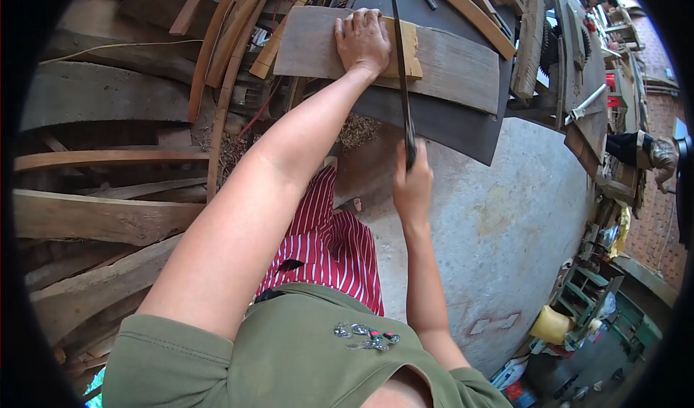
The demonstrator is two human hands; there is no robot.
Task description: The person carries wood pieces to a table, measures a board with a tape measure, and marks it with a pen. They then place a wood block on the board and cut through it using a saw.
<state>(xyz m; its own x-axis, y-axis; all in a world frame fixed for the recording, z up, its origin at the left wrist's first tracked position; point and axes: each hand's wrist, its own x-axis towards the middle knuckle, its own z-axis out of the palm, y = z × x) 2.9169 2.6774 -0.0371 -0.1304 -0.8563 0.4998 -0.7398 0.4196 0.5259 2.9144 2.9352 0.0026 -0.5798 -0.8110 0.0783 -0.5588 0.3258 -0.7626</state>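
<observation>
The pale wood piece (412, 55) lies across the middle of the long grey board (463, 68), and its right edge looks ragged. The saw (405, 103) passes over it close to that edge, its blade seen nearly edge-on; whether the teeth bite into the wood cannot be told from here.

The left hand (363, 41) lies flat on the board just beside the pale piece, fingers spread and its grip released, pressing rather than grasping. That suits a steadying hand, with the weight through the palm, but the fingertips sit near the blade, and a little more room on that side would be safer. The right hand (412, 184) has its grip closed round the saw's handle, the forearm roughly in line with the blade. Keeping wrist, elbow and blade in that one line, with long, light strokes, should help a cut run straight; twisting would likely bind the blade or tear the ragged edge further.

Under the board is the dark desk (463, 135), and the board's left end reaches past it, so firm pressure should stay over the supported part. Curved wooden strips (473, 16) lie farther along the desk, and shavings (358, 132) are scattered below its near side.
</observation>
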